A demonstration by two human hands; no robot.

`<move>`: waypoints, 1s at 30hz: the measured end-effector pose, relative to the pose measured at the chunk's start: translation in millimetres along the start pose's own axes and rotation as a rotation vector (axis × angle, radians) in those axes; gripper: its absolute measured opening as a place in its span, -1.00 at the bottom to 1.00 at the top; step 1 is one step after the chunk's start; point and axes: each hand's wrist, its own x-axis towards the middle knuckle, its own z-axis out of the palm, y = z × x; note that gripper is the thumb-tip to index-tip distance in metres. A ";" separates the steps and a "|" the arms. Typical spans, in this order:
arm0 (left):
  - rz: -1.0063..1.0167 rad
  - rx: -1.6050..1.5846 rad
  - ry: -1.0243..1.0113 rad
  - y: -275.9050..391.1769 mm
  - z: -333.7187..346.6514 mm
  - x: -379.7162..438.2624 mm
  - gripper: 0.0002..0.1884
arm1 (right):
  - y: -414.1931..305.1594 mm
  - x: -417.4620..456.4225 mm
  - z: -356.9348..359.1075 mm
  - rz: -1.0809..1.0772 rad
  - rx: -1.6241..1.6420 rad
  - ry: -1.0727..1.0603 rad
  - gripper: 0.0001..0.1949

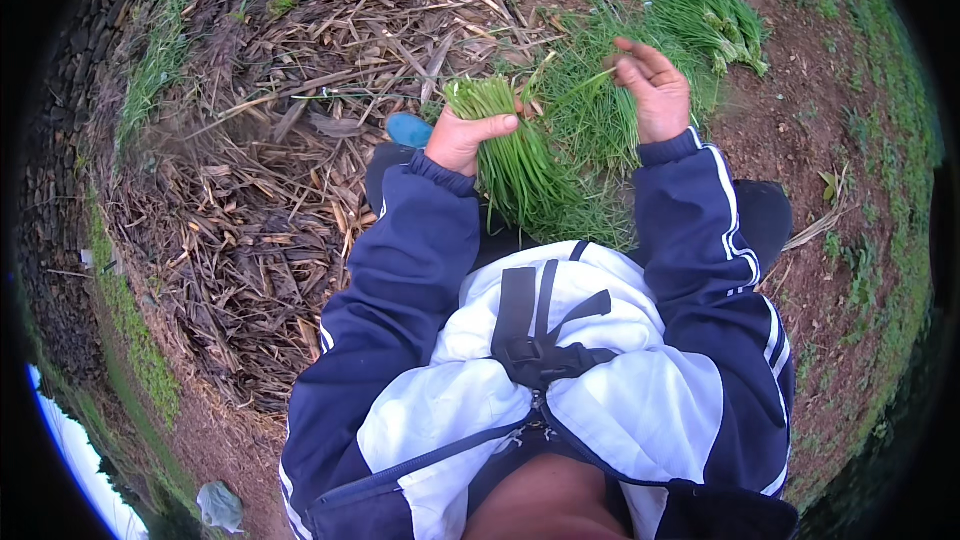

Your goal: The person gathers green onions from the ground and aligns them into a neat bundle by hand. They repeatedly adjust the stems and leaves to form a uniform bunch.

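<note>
My left hand (463,136) is closed around a thick bunch of green chive-like leaves (529,176). The pale cut ends stick up above my thumb, and the leaf tips hang towards my lap. To the right of the bunch, my right hand (658,90) pinches a thin green blade (589,82) between thumb and fingers. Beneath and between both hands spreads a loose heap of green leaves (600,131) on the ground. Beyond my right hand lies a separate pile of the same greens (705,19), its pale ends pointing to the lower right.
Dry stalks and husks (277,240) cover the ground on the left. Bare reddish soil (817,127) lies on the right, with low weeds past it. A blue shoe tip (409,130) shows beside my left wrist. A pale plastic bag (220,506) sits at lower left.
</note>
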 end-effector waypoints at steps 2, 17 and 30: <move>0.012 0.020 0.033 -3.4 -4.2 -0.2 -0.73 | 2.2 8.3 -14.3 -0.038 0.047 0.065 -0.76; 0.050 0.269 -0.024 -0.8 -0.1 -3.8 -0.70 | -11.2 -15.5 40.5 0.080 -0.505 -0.403 -0.82; 0.004 0.120 0.057 -3.4 -10.0 -10.9 -0.68 | 5.0 -28.2 -20.4 0.249 -1.400 -0.692 -0.84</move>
